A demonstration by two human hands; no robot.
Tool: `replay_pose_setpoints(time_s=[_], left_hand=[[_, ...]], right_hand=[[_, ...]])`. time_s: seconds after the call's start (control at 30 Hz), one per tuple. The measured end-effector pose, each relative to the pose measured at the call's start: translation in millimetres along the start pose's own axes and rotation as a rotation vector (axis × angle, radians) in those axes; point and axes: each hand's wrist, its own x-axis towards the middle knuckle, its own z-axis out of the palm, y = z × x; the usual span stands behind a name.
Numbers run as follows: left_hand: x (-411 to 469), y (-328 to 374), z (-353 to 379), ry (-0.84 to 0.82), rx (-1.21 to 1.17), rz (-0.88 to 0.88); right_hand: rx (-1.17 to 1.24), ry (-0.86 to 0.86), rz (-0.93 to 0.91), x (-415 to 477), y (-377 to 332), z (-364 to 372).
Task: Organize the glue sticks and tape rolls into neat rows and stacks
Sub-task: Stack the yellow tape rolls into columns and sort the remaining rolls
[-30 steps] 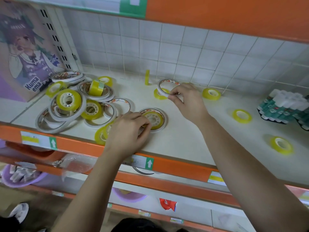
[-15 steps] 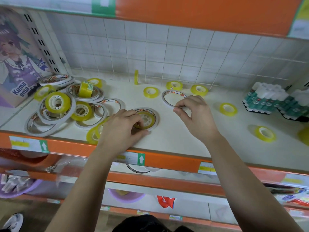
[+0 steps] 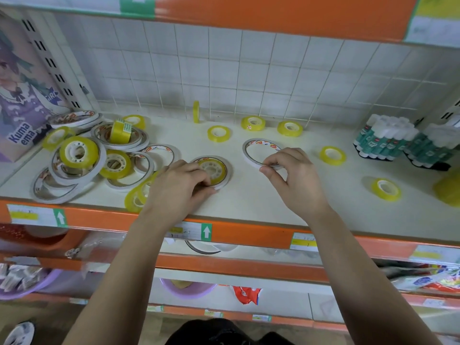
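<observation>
On the shelf (image 3: 261,202), my left hand (image 3: 179,188) grips a thin white tape ring with a yellow roll inside it (image 3: 215,170). My right hand (image 3: 293,180) pinches the near edge of another thin white tape ring (image 3: 251,148), which lies flat in the shelf's middle. A jumbled pile of white rings and yellow rolls (image 3: 82,155) sits at the left. Small yellow rolls lie scattered: one (image 3: 218,133), another (image 3: 332,155), a third (image 3: 385,189). Green-and-white glue sticks (image 3: 388,140) stand bundled at the right.
A tiled wall (image 3: 249,70) backs the shelf, and an illustrated box (image 3: 20,95) stands at the far left. One yellow roll (image 3: 196,112) stands on edge against the wall. The orange shelf lip (image 3: 249,232) runs along the front, with lower shelves holding purple bowls below.
My right hand has brought the white ring from the back of the shelf toward the front and set it flat. My left hand has stayed on its ring.
</observation>
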Motion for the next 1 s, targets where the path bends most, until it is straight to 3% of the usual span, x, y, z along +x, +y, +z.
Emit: replay_pose_setpoints(time_s=[0.23,0.43,0.7,1.0], left_hand=[[-1.7,5.6,-4.4,0.079,-0.183,0.033],[12.4,32.5,-9.7,0.153,-0.168,0.078],[48.4,101.8,-13.8,0.207,-0.262,0.177],[91.9,223.9,6.7,0.327,-0.305,0.266]], right_hand=[[-0.023,0.038,0.002,-8.2,0.8,-13.8],[-0.047,0.094,-0.026,-15.6,2.8,-35.0],[-0.138,0.234,-0.069,-24.0,22.4,-103.2],[-0.295,0.36,-0.132,-42.3,79.1,-228.4]])
